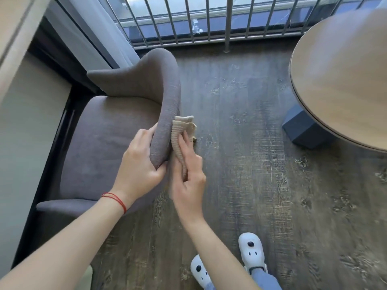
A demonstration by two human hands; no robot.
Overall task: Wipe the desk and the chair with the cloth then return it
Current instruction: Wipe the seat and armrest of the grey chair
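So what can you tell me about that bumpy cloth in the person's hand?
The cloth is beige and looks ribbed or waffle-knit, soft like a small towel. It is folded and bunched into a narrow strip, running upright along the outer side of the grey chair's backrest. The right hand presses it flat against the fabric, fingers along its length, while its top corners poke out above. The left hand grips the backrest edge beside it, and its thumb appears to meet the cloth's lower end.
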